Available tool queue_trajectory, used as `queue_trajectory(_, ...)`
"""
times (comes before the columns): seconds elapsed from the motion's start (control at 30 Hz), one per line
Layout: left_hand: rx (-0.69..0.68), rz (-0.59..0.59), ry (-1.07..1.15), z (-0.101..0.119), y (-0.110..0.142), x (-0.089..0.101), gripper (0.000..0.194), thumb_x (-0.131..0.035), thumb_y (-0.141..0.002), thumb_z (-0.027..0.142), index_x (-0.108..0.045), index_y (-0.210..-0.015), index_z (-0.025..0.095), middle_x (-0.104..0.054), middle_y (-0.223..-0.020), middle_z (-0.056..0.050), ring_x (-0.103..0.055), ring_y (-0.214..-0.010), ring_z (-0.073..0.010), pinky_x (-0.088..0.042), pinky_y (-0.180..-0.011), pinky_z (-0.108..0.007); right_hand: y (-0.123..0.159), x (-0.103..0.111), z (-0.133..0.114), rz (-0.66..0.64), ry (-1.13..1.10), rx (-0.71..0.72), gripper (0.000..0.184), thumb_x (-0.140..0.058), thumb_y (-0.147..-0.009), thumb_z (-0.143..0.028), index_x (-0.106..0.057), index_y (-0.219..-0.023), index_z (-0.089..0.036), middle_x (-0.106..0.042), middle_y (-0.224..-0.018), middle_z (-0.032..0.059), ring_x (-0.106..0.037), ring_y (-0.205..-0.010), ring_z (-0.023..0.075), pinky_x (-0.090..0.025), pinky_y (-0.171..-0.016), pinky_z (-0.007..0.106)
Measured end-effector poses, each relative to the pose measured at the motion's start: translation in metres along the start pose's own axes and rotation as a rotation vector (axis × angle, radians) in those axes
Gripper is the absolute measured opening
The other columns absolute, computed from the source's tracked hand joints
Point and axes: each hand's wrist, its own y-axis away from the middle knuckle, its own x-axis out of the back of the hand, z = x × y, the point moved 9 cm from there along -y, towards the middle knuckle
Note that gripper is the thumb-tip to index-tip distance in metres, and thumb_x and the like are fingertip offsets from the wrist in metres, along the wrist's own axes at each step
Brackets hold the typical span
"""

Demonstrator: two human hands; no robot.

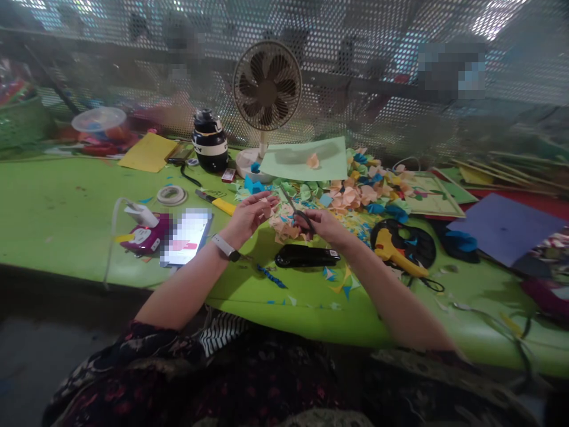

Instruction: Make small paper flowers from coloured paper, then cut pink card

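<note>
My left hand [249, 214] pinches a small peach paper piece [268, 207] above the green table [66, 219]. My right hand [320, 225] is closed round the black handles of a pair of scissors [294, 207], whose blades point up and left towards the paper. Below both hands lies a heap of peach paper cuttings [284, 228]. A black stapler [306, 256] rests just in front of my hands.
A small fan [267, 89] stands behind, with a pale green sheet [306, 159] and a pile of folded coloured paper [360, 190]. A glue gun [398, 252], a phone [186, 237], a tape roll [171, 194], a yellow cutter [217, 203] and a dark bottle [208, 142] lie around. Purple card [507, 228] sits at the right.
</note>
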Motion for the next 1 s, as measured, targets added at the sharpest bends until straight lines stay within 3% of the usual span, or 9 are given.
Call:
queue_trajectory(0.07,-0.027,0.016,-0.162,0.007,-0.004,0.007,0.02,-0.069,-0.072,0.006,-0.07,-0.089,0.017,-0.076,-0.091,-0.006,-0.072,-0.083,-0.0163,-0.057,-0.079,-0.031,0.0,0.006,-0.002,0.032,-0.017,0.007,0.063,-0.082,-0.055,-0.074,-0.065,-0.073,-0.017,-0.065,-0.063,-0.0005,-0.05,-0.046,0.0057,-0.042,-0.045,0.021)
queue_trajectory(0.17,-0.119,0.021,-0.609,0.018,-0.01,0.015,0.014,-0.068,-0.069,0.009,-0.07,-0.08,0.018,-0.073,-0.08,-0.006,-0.069,-0.076,-0.0204,-0.055,-0.077,-0.036,-0.001,0.014,-0.002,0.073,-0.021,0.019,0.062,-0.084,-0.053,-0.073,-0.063,-0.07,-0.017,-0.066,-0.063,0.0005,-0.051,-0.047,0.0062,-0.043,-0.045,0.021)
queue_trajectory(0.27,-0.41,-0.051,-1.019,0.03,-0.005,0.0,0.012,-0.075,-0.064,0.012,-0.072,-0.07,0.021,-0.073,-0.085,-0.008,-0.066,-0.091,-0.0278,-0.049,-0.093,-0.045,-0.001,0.018,-0.003,0.082,0.0,0.033,0.06,-0.084,-0.056,-0.071,-0.063,-0.07,-0.016,-0.066,-0.064,0.0011,-0.051,-0.047,0.006,-0.044,-0.046,0.021)
queue_trajectory(0.33,-0.579,-0.148,-1.168,0.025,0.005,-0.017,0.009,-0.08,-0.063,0.018,-0.073,-0.067,0.022,-0.073,-0.095,-0.009,-0.062,-0.103,-0.0316,-0.041,-0.103,-0.048,-0.001,0.018,-0.004,0.076,0.017,0.041,0.059,-0.084,-0.057,-0.07,-0.063,-0.071,-0.016,-0.066,-0.064,0.0009,-0.05,-0.047,0.0058,-0.044,-0.047,0.021)
queue_trajectory(0.47,-0.608,-0.291,-1.286,-0.005,0.015,-0.036,0.012,-0.08,-0.07,0.033,-0.075,-0.072,0.023,-0.07,-0.095,-0.009,-0.06,-0.104,-0.03,-0.04,-0.103,-0.046,0.0,0.016,-0.005,0.072,0.018,0.046,0.06,-0.083,-0.057,-0.071,-0.061,-0.07,-0.017,-0.064,-0.063,0.0,-0.05,-0.046,0.006,-0.044,-0.046,0.022)
queue_trajectory(0.67,-0.556,-0.349,-1.19,-0.019,0.011,-0.037,0.009,-0.079,-0.068,0.016,-0.073,-0.068,0.022,-0.072,-0.095,-0.009,-0.062,-0.1,-0.0287,-0.043,-0.099,-0.045,-0.001,0.013,-0.006,0.057,0.017,0.061,0.062,-0.083,-0.055,-0.073,-0.061,-0.069,-0.017,-0.063,-0.062,-0.0009,-0.05,-0.045,0.0057,-0.043,-0.045,0.022)
queue_trajectory(0.87,-0.515,-0.174,-0.773,0.012,0.012,-0.026,0.011,-0.082,-0.071,0.022,-0.072,-0.068,0.021,-0.072,-0.091,-0.008,-0.065,-0.094,-0.0228,-0.051,-0.092,-0.039,-0.004,0.021,-0.001,0.139,-0.046,0.04,0.068,-0.079,-0.055,-0.079,-0.062,-0.073,-0.016,-0.07,-0.071,0.0035,-0.058,-0.048,0.007,-0.047,-0.047,0.021)
queue_trajectory(1.0,-0.323,-0.204,-0.503,0.005,0.017,-0.03,0.021,-0.085,-0.071,0.031,-0.072,-0.078,0.017,-0.072,-0.09,-0.007,-0.067,-0.077,-0.0157,-0.057,-0.07,-0.028,-0.004,0.024,-0.001,0.183,-0.114,0.028,0.072,-0.079,-0.051,-0.081,-0.062,-0.078,-0.017,-0.075,-0.083,0.007,-0.07,-0.061,0.0128,-0.051,-0.052,0.02)
